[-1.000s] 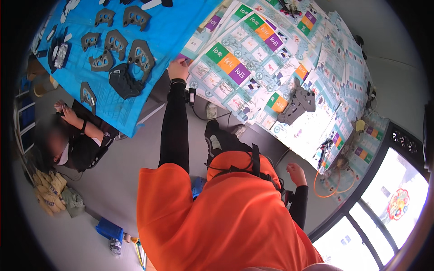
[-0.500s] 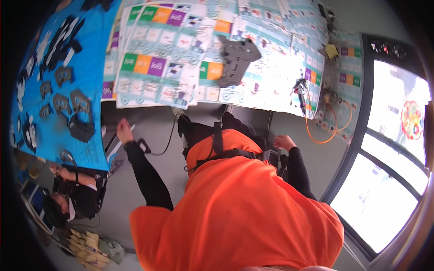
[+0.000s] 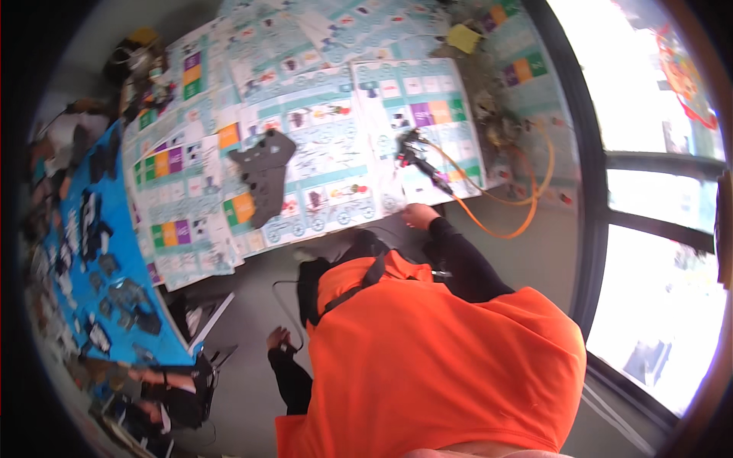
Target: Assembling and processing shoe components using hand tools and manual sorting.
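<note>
My right hand (image 3: 419, 216) is at the front edge of the paper-covered table, just below a dark air tool (image 3: 424, 169) with an orange hose. A gap separates them, and the hand seems to hold nothing, its fingers loosely bent. Low at my left side hangs my left hand (image 3: 279, 338), fingers slightly apart with nothing visible in them. A black cable loops down close to it. On the table, left of the tool, lies a flat dark grey moulded part (image 3: 267, 179) with holes and an irregular outline.
Printed sheets (image 3: 328, 153) cover the table. To the left, a blue-topped table (image 3: 164, 328) carries several grey and black parts. Beside it sits another person (image 3: 179, 393). The orange hose (image 3: 513, 233) loops off the table's right end, near a window (image 3: 649, 305).
My view has swung right, so the table and grey part appear further left. My right hand has come forward to the table edge near the air tool. My left hand has dropped back.
</note>
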`<state>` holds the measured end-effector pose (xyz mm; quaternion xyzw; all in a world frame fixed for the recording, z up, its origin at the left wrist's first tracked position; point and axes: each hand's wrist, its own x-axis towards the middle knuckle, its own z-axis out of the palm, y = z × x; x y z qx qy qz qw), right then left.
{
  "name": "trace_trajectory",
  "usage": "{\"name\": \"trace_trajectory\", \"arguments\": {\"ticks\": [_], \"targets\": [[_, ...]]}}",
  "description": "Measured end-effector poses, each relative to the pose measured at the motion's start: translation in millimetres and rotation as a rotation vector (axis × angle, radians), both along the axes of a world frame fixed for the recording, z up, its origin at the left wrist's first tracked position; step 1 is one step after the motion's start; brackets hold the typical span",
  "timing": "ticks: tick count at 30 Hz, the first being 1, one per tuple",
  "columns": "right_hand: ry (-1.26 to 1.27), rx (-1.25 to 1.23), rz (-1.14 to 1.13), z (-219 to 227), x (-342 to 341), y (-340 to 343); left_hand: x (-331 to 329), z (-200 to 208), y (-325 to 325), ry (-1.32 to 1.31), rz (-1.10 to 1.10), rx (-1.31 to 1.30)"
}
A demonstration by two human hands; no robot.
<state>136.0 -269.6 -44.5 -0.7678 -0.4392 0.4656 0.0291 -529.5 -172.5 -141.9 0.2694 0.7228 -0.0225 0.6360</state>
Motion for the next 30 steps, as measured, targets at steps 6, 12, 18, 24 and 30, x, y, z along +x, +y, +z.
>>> {"name": "trace_trajectory", "arguments": {"ticks": [6,12,18,24,30], "targets": [[0.102,0.096,-0.396,24.0,29.7,-0.4,185.8,99.9,165.9,0.002,0.008,0.542],[0.064,0.132,-0.425,23.4,29.6,-33.1,327.4,125.1,275.0,0.176,-0.522,0.948],[-0.025,0.058,-0.657,67.6,8.1,-88.2,439.6,115.9,303.5,0.702,-0.706,0.885],[-0.091,0.041,-0.685,89.8,-8.3,-100.7,457.6,129.1,313.1,0.828,-0.752,0.779],[-0.120,0.183,-0.678,99.8,11.0,-60.5,442.6,121.8,329.7,0.627,-0.661,1.042]]}}
